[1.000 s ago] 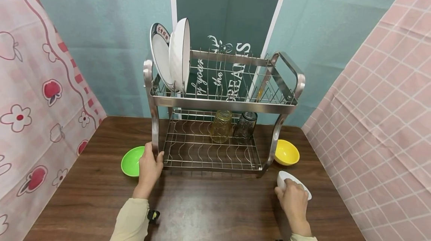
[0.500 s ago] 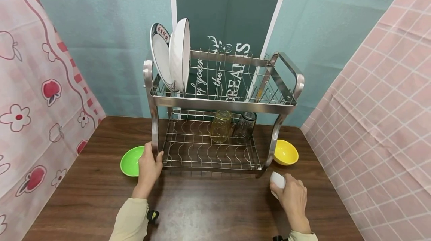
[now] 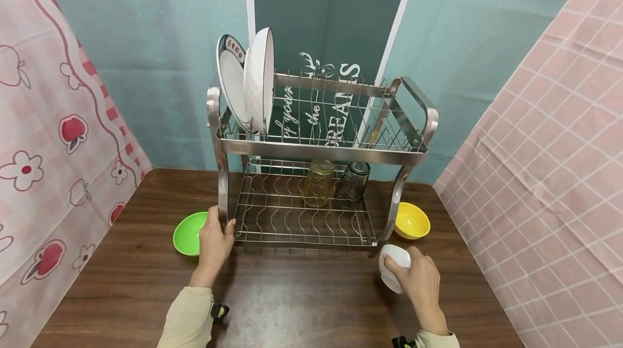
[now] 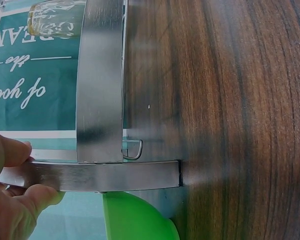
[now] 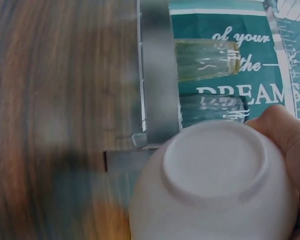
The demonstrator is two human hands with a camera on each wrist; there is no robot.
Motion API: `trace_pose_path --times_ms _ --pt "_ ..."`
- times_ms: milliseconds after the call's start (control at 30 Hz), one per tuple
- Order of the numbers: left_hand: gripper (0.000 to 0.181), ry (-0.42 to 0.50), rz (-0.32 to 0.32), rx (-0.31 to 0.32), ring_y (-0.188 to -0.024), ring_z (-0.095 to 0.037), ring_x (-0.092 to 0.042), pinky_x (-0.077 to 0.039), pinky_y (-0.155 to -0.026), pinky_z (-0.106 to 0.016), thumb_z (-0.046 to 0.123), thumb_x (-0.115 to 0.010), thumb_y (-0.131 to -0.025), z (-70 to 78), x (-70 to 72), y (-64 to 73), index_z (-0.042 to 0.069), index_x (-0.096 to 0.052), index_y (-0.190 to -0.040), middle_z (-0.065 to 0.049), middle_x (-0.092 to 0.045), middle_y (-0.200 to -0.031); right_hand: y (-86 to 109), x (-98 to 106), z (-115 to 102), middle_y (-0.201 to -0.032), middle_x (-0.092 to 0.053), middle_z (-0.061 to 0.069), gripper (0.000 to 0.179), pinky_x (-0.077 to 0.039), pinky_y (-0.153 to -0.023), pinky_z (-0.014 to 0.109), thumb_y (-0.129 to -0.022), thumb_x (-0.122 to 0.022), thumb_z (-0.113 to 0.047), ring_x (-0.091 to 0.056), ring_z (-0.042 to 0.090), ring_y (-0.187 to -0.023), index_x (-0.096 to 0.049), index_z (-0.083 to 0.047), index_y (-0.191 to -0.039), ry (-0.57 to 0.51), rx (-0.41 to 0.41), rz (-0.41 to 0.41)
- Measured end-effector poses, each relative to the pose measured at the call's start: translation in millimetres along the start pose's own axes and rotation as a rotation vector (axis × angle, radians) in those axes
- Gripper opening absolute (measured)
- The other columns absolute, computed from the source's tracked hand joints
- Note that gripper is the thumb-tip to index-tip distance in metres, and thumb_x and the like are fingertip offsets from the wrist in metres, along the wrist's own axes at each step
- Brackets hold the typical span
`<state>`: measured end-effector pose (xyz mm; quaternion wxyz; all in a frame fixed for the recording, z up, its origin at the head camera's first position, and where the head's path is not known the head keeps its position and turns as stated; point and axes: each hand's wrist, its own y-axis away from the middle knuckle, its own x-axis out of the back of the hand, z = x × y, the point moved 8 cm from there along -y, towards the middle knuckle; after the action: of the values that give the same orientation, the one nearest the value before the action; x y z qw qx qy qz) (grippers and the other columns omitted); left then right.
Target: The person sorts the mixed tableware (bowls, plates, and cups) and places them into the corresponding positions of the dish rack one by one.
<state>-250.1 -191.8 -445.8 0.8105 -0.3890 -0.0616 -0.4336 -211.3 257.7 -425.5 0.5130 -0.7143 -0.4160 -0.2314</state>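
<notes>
My left hand (image 3: 216,240) grips the front left leg of a two-tier metal dish rack (image 3: 316,148); the left wrist view shows thumb and finger (image 4: 42,195) on either side of that leg. My right hand (image 3: 422,283) holds a small white bowl (image 3: 395,268) by its rim, tipped on its side near the rack's front right foot. Its round base ring (image 5: 215,160) faces the right wrist camera. On the upper tier a rimmed plate (image 3: 232,80) and a large white bowl (image 3: 260,80) stand on edge at the left.
A green bowl (image 3: 187,234) sits left of the rack, partly behind my left hand. Right of the rack is a yellow bowl (image 3: 411,221). A yellowish glass (image 3: 318,183) and a dark glass (image 3: 353,183) stand upside down on the lower tier.
My right hand has lifted the white bowl from the table at the right, turned it on its side and carried it left towards the rack. The left hand keeps its grip.
</notes>
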Motion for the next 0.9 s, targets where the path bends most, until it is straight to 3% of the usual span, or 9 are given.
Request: trace_pose_path --times_ms 467,900 --pt "0.032 -0.007 0.000 -0.011 -0.069 -0.042 -0.055 -0.041 -0.061 -0.053 -0.007 -0.069 -0.075 -0.1 -0.2 0.6 -0.002 -0.047 -0.097 -0.020 -0.056 -0.075 -9.1 -0.3 -14.7 -0.058 -0.055 0.007 0.028 -0.033 -0.043 0.033 -0.075 -0.073 -0.026 -0.048 0.023 -0.049 -0.056 -0.004 -0.072 -0.127 -0.084 -0.037" --pt "0.033 0.001 -0.005 -0.010 -0.072 -0.044 -0.056 -0.042 -0.063 -0.054 -0.006 -0.069 -0.075 0.4 0.5 0.6 -0.002 -0.046 -0.099 -0.021 -0.056 -0.077 -14.6 -12.8 -35.8 -0.069 -0.061 0.012 0.022 -0.039 -0.050 0.036 -0.085 -0.065 -0.024 -0.054 0.028 -0.060 -0.055 -0.006 -0.077 -0.264 -0.122 -0.090"
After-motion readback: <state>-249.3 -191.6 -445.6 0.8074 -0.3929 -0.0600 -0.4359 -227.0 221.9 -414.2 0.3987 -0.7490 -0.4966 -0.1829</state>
